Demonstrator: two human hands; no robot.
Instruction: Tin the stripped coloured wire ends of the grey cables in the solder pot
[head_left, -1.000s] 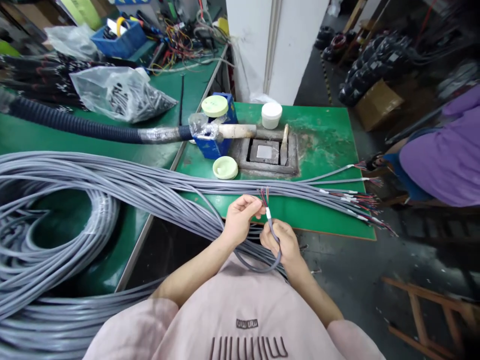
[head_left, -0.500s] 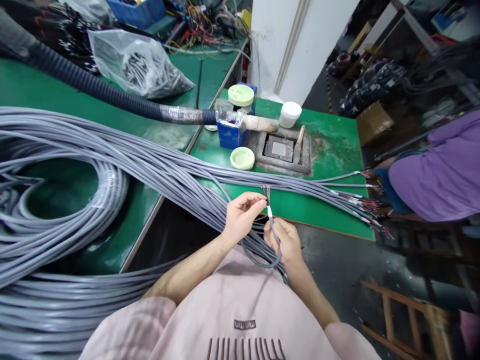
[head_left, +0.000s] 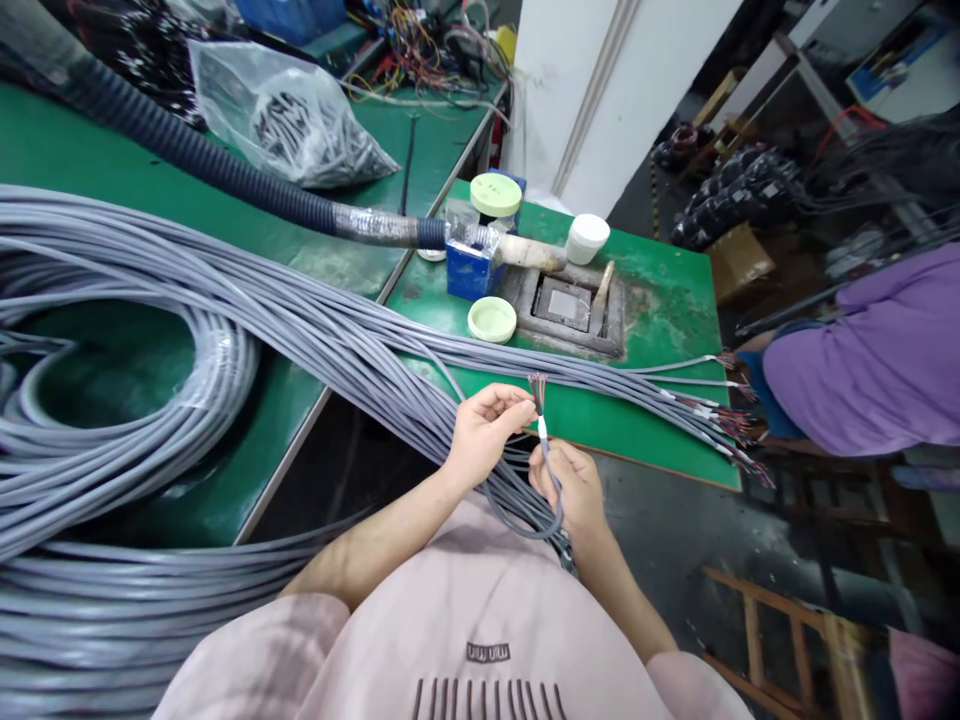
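A grey cable [head_left: 555, 515] loops in front of me, its end pointing up with a white band and several thin coloured wires [head_left: 538, 386] fanned out at the tip. My left hand [head_left: 487, 425] pinches those wires at their base between thumb and fingers. Just below the band, my right hand [head_left: 571, 485] is closed around the grey cable. Behind my hands a thick bundle of grey cables [head_left: 360, 325] runs across the green bench, and its stripped ends [head_left: 739, 425] show coloured wires at the right edge.
A solder pot [head_left: 568, 305] is set in the bench, with a black hose [head_left: 247, 190] and its nozzle beside it. Near it are a green lid [head_left: 492, 319], a white tub [head_left: 587, 238] and a blue box [head_left: 469, 272]. A person in purple [head_left: 862, 350] is at the right.
The view has shifted slightly. The wires at the cable tip look more spread out, while both hands keep nearly the same place and grip.
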